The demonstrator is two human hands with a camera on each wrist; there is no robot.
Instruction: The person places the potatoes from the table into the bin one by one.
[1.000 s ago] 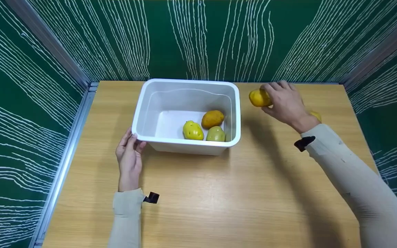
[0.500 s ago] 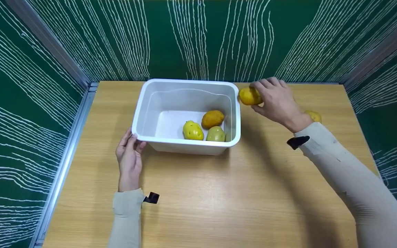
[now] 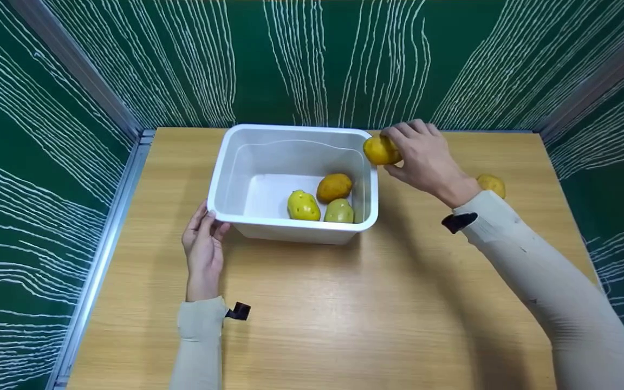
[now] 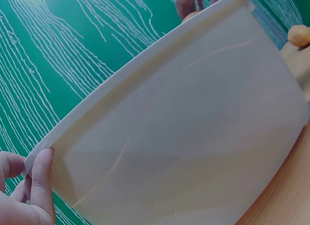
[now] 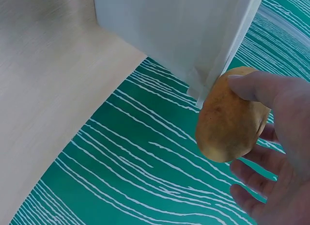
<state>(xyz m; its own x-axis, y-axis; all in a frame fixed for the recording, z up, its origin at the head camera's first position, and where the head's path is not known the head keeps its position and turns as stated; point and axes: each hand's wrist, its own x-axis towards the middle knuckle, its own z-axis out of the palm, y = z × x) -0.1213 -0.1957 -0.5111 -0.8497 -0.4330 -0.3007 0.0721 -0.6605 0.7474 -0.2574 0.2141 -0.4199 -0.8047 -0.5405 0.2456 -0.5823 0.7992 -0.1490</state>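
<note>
My right hand (image 3: 424, 157) grips a yellow-brown potato (image 3: 381, 150) between thumb and fingers. The potato is above the right rim of a white plastic bin (image 3: 292, 221), near its back corner; in the right wrist view the potato (image 5: 228, 119) overlaps the rim's edge. With thumb and fingers, my left hand (image 3: 203, 254) pinches the bin's front left corner, also seen in the left wrist view. Inside the bin lie a bright yellow lumpy piece (image 3: 303, 206), an orange-brown potato-like piece (image 3: 335, 187) and a smooth green rounded piece (image 3: 339, 211), grouped toward the right.
Another yellow potato-like piece (image 3: 491, 185) lies on the wooden table (image 3: 312, 314), right of the bin and behind my right wrist. Green panels (image 3: 339, 65) with white wavy lines enclose the back and both sides.
My right hand has moved left with the potato, from beside the bin to above its right rim. The left hand and the bin have stayed in place.
</note>
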